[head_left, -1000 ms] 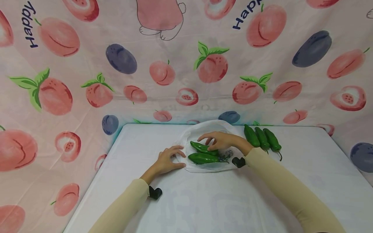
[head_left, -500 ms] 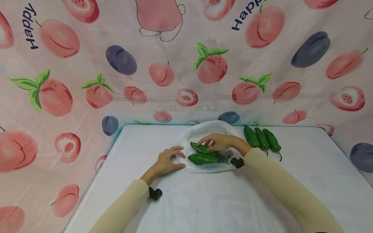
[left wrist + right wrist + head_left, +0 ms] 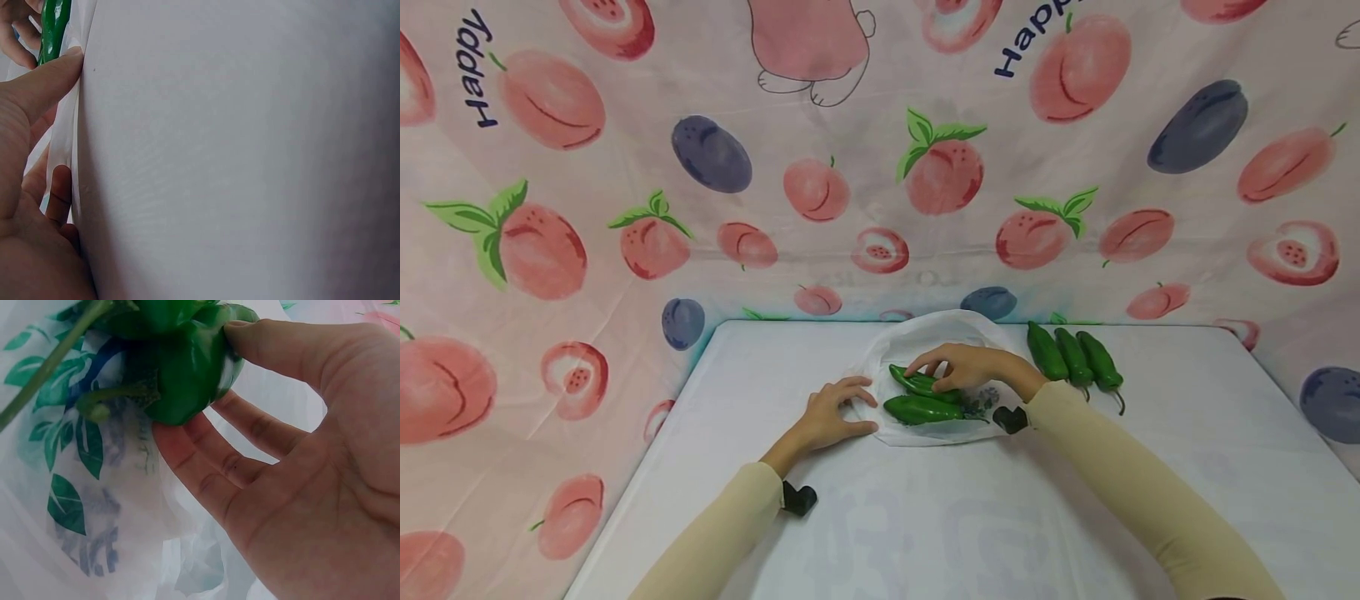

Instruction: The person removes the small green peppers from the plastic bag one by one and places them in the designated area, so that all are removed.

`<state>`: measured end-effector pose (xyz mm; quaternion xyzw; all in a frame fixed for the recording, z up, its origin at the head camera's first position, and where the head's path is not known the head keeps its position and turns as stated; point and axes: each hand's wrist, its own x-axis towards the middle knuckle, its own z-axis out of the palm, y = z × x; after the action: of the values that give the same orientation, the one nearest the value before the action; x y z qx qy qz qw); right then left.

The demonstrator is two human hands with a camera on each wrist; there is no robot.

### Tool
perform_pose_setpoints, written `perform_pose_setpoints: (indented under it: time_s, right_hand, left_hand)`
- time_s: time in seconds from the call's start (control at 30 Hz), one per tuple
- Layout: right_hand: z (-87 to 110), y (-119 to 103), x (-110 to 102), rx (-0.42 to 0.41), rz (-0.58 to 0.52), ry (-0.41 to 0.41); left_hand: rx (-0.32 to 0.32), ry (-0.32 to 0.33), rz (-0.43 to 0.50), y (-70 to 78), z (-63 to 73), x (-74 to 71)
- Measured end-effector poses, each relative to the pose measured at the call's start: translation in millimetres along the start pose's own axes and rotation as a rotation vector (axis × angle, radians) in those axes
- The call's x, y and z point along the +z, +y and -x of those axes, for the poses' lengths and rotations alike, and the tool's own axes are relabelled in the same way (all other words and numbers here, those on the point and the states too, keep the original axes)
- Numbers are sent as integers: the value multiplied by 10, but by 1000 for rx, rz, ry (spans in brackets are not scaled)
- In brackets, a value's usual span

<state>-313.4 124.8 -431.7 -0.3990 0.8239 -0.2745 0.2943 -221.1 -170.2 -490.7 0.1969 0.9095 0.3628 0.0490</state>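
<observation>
A white plastic bag (image 3: 891, 429) with a printed leaf pattern lies on the table. Two glossy green peppers (image 3: 923, 410) are on it, side by side. My right hand (image 3: 970, 365) holds the farther pepper (image 3: 187, 375) between thumb and fingertips, as the right wrist view shows. At the bag's left edge is my left hand (image 3: 829, 412); its thumb and curled fingers grip the plastic (image 3: 61, 140) in the left wrist view. Part of the held pepper is hidden under the right hand.
Three more green peppers (image 3: 1074, 357) lie in a row at the back right of the white table (image 3: 985, 517), beyond the right wrist. A pink fruit-patterned cloth (image 3: 820, 242) hangs behind the table.
My right hand has come down slightly to the left, its fingers settling on the farther pepper. The left hand and the bag have hardly moved.
</observation>
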Motion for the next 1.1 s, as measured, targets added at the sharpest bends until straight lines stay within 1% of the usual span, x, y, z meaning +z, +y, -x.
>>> perform_pose_setpoints:
  time_s: [0.33, 0.6, 0.77, 0.9, 1.1]
  right_hand:
    - [13, 1, 0, -3, 7, 30]
    - [31, 19, -31, 7, 38, 42]
    - [78, -24, -59, 25, 43, 53]
    - [119, -73, -84, 38, 49, 77]
    - [162, -129, -129, 9, 55, 108]
  left_hand:
    - [9, 2, -10, 4, 0, -1]
    - [12, 6, 1, -12, 0, 5]
    - [19, 5, 4, -21, 7, 8]
    - [26, 7, 3, -21, 6, 7]
    - [18, 5, 1, -26, -2, 9]
